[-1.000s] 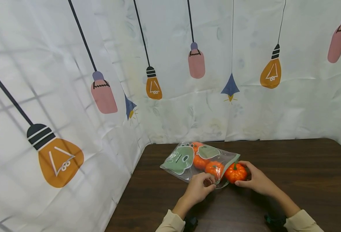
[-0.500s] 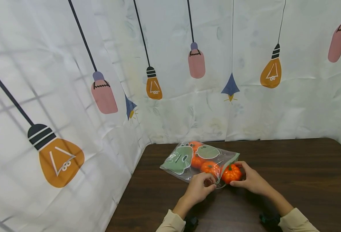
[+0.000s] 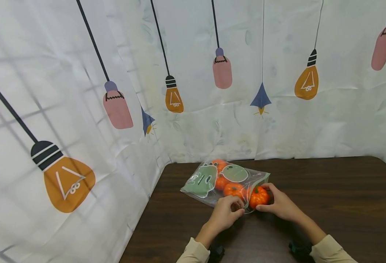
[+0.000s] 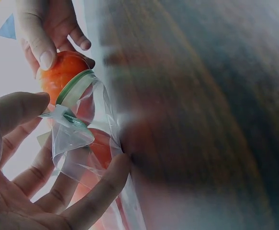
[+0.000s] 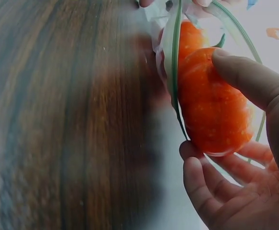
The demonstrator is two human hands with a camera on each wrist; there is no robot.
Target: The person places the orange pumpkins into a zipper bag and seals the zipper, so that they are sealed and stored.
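A clear zip bag (image 3: 255, 176) printed with green cartoon shapes lies on the table, with several small orange pumpkins (image 3: 234, 190) inside. My left hand (image 3: 226, 213) pinches the green-edged lip of the bag's mouth between thumb and fingers, as the left wrist view shows at the bag lip (image 4: 74, 120). At the opening, my right hand (image 3: 282, 205) grips another orange pumpkin (image 3: 258, 197) with a green stem. In the right wrist view this pumpkin (image 5: 216, 105) sits between the green edges of the mouth, against a pumpkin inside, thumb on one side and fingers under the other.
The dark wooden table (image 3: 327, 190) extends to the right and front of the bag. Behind it hangs a white curtain (image 3: 196, 135) printed with lamps, which also runs along the left side. Dark straps or devices sit at both wrists.
My right hand has moved left, carrying the pumpkin into the bag's mouth. The pumpkins inside have shifted slightly left. The left hand has stayed in place.
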